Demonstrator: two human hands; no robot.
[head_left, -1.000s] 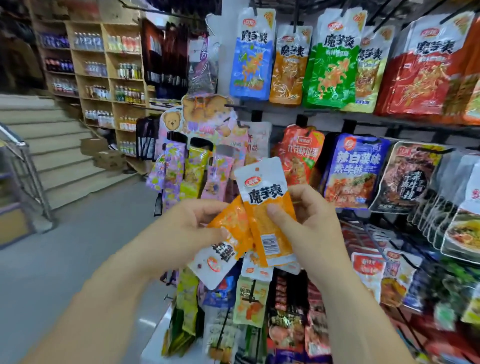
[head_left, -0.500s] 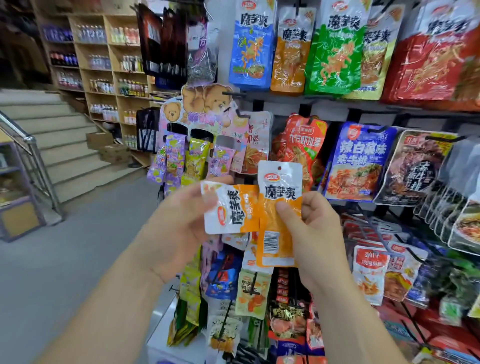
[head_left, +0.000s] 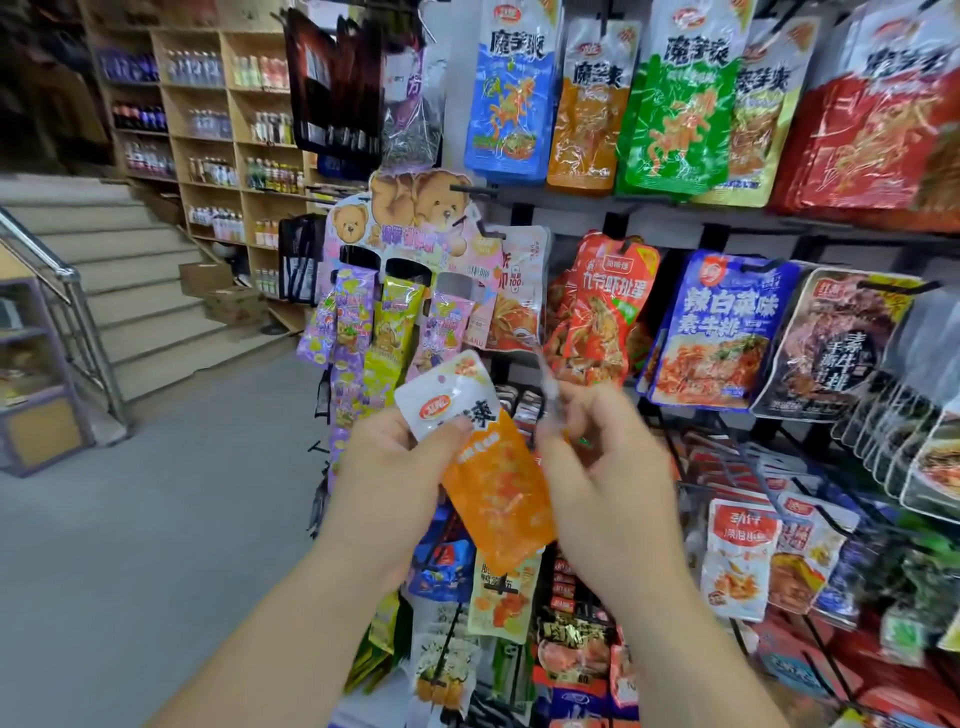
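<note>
Orange and glossy below, white at the top, the snack packet (head_left: 493, 493) sits tilted in the left hand (head_left: 389, 467). That hand's thumb (head_left: 460, 425) presses across the white end just under the red logo, and the other fingers are curled behind the packet out of sight, so it is pinched between them. The orange body hangs down and away from the thumb tip, filling the gap between the two hands. Its far edge lies right against the right hand (head_left: 597, 467), though whether they touch cannot be told.

The right hand is blurred. Its fingers are bent inward and drawn together around the foot of a thin pale strip (head_left: 549, 387). The strip stands up from the fingertips and looks like a packet seen edge-on; the blur hides any print on it.

Beyond the fingertips of both hands hangs a rack of snack pouches. A bear display card (head_left: 410, 208) is above the left fingers, a red pouch (head_left: 602, 306) above the right ones, and a blue pouch (head_left: 717, 327) further out past the right knuckles. Far off beyond the left hand are stairs (head_left: 130, 291) and wooden shelves (head_left: 223, 130) of bottles.
</note>
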